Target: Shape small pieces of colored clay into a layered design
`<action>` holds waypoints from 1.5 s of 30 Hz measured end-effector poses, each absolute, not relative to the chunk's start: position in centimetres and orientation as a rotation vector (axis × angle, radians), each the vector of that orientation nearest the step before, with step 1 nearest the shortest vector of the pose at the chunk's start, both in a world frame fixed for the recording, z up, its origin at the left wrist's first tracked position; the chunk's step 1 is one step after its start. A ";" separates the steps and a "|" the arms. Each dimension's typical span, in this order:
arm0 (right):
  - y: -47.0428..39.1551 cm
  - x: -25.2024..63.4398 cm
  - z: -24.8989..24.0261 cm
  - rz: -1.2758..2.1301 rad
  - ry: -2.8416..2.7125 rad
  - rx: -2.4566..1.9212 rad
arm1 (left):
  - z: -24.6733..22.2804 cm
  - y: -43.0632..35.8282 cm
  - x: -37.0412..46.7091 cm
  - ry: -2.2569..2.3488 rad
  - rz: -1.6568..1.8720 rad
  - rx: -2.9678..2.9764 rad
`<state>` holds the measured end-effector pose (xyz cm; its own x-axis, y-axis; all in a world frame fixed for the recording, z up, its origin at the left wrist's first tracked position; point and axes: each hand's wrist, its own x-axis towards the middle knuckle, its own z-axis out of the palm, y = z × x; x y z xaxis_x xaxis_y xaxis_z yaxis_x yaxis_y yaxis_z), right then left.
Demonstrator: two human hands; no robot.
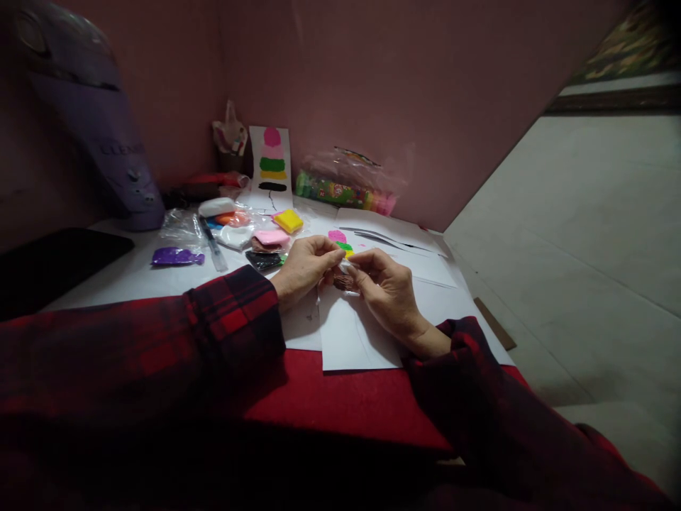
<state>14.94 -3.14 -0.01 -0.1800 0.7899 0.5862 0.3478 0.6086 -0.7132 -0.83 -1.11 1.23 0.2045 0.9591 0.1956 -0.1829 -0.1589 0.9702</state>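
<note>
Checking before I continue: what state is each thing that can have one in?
Left bare hand, pinching.
Right bare hand, pinching.
Small white piece, held at both hands' fingertips.
White paper sheet, flat beneath the hands.
White rectangular card with coloured patches, propped upright.
Flat purple plastic-wrapped packet, lying down; seal unclear.
Yellow square block, lying down.
Slim dark-and-clear pen, lying down.
Tall purple bottle, standing.
</note>
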 end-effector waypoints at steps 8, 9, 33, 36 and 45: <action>-3.1 15.1 0.0 0.433 -1.811 -0.967 | 1.0 -1.0 -0.9 0.793 1.166 1.367; -3.1 15.1 0.0 0.427 -1.814 -0.965 | 0.9 -1.0 -1.0 0.788 1.162 1.369; -3.1 15.2 0.2 0.341 -1.986 -0.990 | 0.2 -0.5 -1.1 0.736 1.100 1.509; -3.0 15.3 0.1 0.328 -2.001 -0.997 | 0.3 -0.6 -1.1 0.747 1.083 1.510; -3.1 15.2 0.2 0.201 -2.112 -1.016 | 0.6 -0.6 -1.0 0.801 1.045 1.512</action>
<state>15.23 -3.14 0.17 -0.3866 0.7215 0.5744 0.6003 0.6697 -0.4372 -1.03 -0.60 0.61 0.3875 0.9008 0.1960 -0.0449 -0.1940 0.9800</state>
